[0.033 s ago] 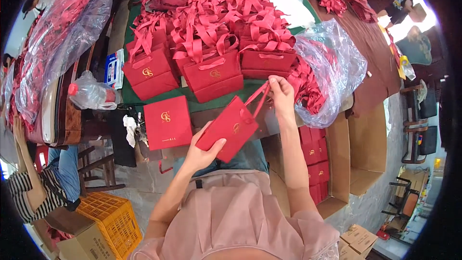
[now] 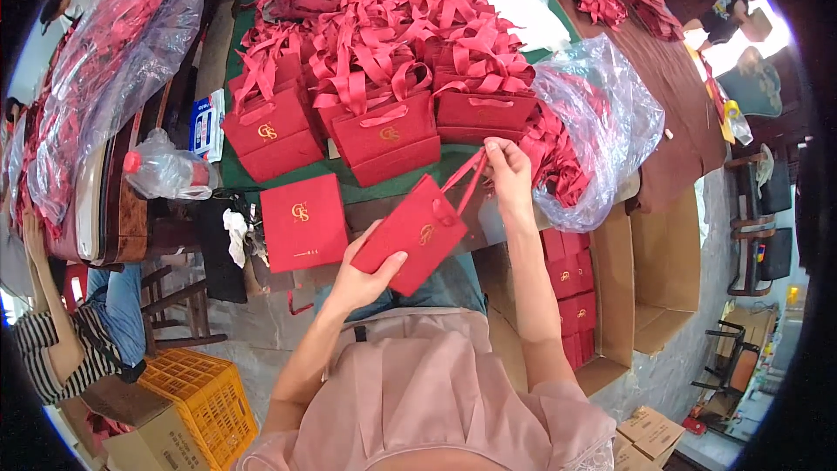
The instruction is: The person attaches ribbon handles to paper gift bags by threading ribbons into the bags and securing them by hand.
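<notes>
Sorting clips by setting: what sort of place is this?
Probably a small packing workshop: rows of red bags with ribbon handles stand massed together, a cardboard carton holds stacked red goods, and a yellow crate sits on the floor.

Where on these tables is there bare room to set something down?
Mostly bare: brown cloth right of the clear plastic bag; a thin green cloth strip between the middle standing bag and the held red bag. Crowded: ribbon handles heaped behind.
</notes>
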A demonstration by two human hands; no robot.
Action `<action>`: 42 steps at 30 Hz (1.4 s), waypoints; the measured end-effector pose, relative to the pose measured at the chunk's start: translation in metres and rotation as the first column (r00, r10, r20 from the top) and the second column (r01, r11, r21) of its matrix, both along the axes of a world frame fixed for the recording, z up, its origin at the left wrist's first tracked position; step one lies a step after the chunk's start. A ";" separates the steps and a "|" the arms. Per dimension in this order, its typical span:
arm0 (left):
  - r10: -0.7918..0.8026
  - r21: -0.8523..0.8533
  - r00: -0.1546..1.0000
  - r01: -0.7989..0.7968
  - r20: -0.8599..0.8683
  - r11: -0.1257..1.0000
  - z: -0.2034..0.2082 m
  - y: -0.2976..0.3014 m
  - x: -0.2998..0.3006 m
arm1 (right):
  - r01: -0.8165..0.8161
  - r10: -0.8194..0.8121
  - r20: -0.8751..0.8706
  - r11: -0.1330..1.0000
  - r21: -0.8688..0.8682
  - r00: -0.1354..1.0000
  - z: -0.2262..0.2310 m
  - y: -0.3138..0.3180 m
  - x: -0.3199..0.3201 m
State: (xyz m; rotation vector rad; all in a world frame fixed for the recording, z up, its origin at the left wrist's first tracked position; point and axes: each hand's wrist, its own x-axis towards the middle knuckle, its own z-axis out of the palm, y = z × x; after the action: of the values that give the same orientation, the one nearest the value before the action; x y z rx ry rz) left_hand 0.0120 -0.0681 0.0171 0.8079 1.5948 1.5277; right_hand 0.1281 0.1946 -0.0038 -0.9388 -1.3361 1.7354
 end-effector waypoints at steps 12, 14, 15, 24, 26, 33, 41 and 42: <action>0.121 -0.002 0.793 -0.153 -0.597 0.988 0.068 0.005 -0.008 | -0.257 -0.170 0.500 0.694 0.673 0.849 0.031 -0.015 0.049; -0.009 -0.063 0.651 -0.059 -0.759 0.996 0.051 0.009 0.003 | -0.442 -0.221 0.656 0.583 0.682 0.722 0.031 -0.019 0.058; -0.106 -0.147 0.545 -0.031 -0.832 0.989 0.045 0.011 0.011 | -0.443 -0.218 0.656 0.583 0.681 0.722 0.027 -0.020 0.060; -0.389 -0.358 0.442 0.156 -0.808 0.921 0.006 0.033 0.046 | -0.480 -0.275 0.661 0.505 0.718 0.699 0.006 -0.024 0.059; -0.436 -0.389 0.457 0.197 -0.776 0.900 0.005 0.035 0.039 | -0.478 -0.275 0.657 0.502 0.721 0.702 0.007 -0.029 0.055; -0.215 -0.213 0.556 0.070 -0.803 0.975 -0.020 0.060 0.019 | -0.505 -0.317 0.701 0.515 0.693 0.638 0.005 -0.023 0.058; -0.199 -0.228 0.518 0.008 -0.832 0.974 -0.022 0.054 0.007 | -0.440 -0.296 0.561 0.389 0.810 0.773 0.020 -0.038 0.053; -0.180 -0.223 0.534 -0.017 -0.826 0.975 -0.023 0.053 0.005 | -0.443 -0.271 0.546 0.360 0.821 0.793 0.025 -0.044 0.050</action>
State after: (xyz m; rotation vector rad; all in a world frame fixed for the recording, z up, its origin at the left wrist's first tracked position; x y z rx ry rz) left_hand 0.0172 -0.0151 -0.0059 1.6424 2.3007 0.8508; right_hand 0.1782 0.1511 0.0209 -0.6828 -2.4485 0.3386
